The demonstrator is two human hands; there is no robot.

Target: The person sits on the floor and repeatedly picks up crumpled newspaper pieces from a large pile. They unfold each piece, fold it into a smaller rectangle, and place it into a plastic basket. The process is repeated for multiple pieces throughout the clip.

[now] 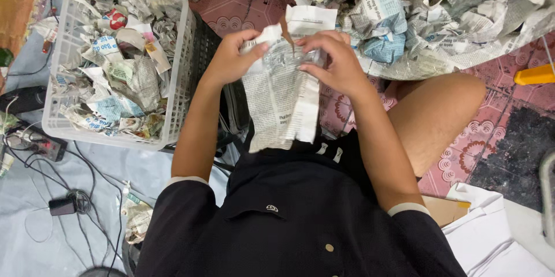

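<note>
Both hands hold a sheet of newspaper [281, 100] up over the lap; the left hand [234, 57] pinches its top left edge; the right hand [335, 63] grips its top right; a white basket [179, 80] of crumpled paper sits just left.

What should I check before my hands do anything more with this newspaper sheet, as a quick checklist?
1. Left hand grips the sheet: ok.
2. Right hand grips the sheet's top: ok.
3. Something wrapped inside the sheet: cannot tell.
4. Sheet hangs free below the hands: ok.
5. Basket at the left within reach: ok, though nearly full of paper wads.
6. Paper pile ahead: ok.
</note>
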